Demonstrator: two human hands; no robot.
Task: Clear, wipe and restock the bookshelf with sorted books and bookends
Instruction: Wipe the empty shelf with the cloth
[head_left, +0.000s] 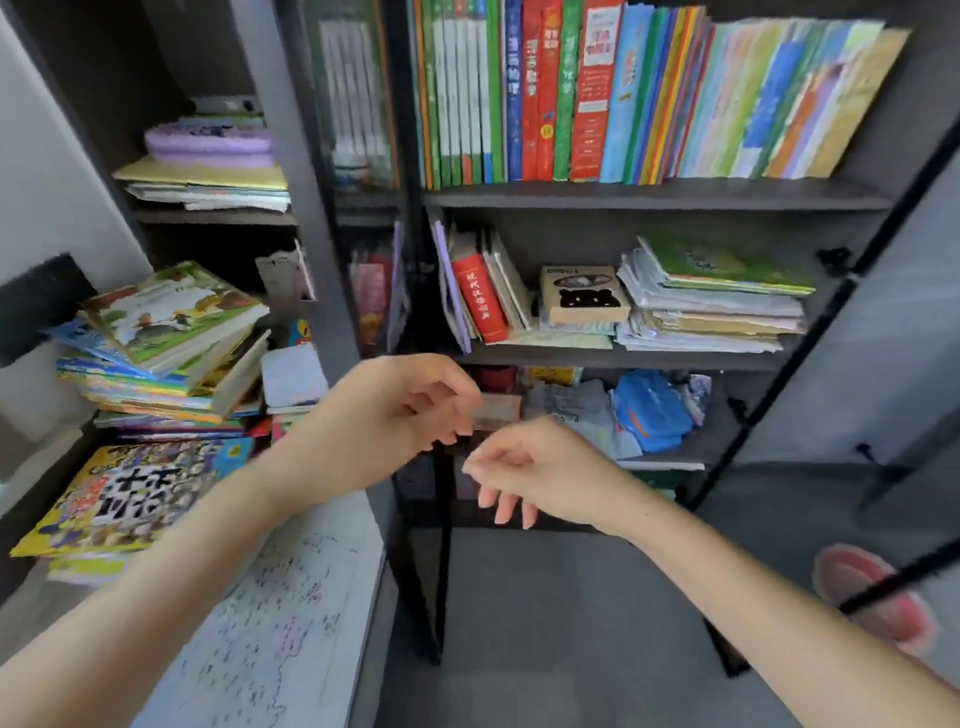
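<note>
"Under my left forearm lies a scribbled sheet (291, 597). Above it my left hand (395, 410) and right hand (530, 467) hang close together, fingers loosely curled, holding nothing."

"And the books?"

"Left of my left hand, a skewed pile of books (166, 343) sits beside the shelf. Just beyond my fingers the bookshelf (649, 196) is full: clutter (649, 410) behind my hands, leaning books (480, 299) and a flat stack (717, 306) above them, an upright row (623, 93) highest."

"What worries you?"

"Pulling one of the leaning books could, I think, let its neighbours slide out after it. Adding more to that skewed pile may tip it toward my arm."
</note>
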